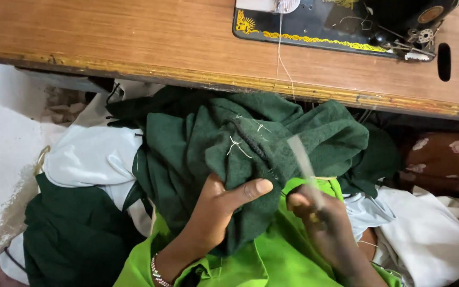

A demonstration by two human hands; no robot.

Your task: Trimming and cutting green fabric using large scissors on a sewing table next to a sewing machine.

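My left hand [216,212] grips a fold of dark green fabric [251,138] bunched in my lap, thumb on top near a seam with loose white thread ends. My right hand [322,223] is closed on a small thin tool [304,165], blurred by motion, its pale blade pointing up at the seam of the fabric. A white thread [281,58] runs from the sewing machine down to the fabric. A beaded bracelet sits on my left wrist.
A black sewing machine [346,24] with yellow ornament stands on a wooden table [134,42] above my lap. White cloth [91,154] and more dark green cloth [70,234] lie at left. Bright green garment [272,260] covers my lap; brown patterned cloth [442,157] at right.
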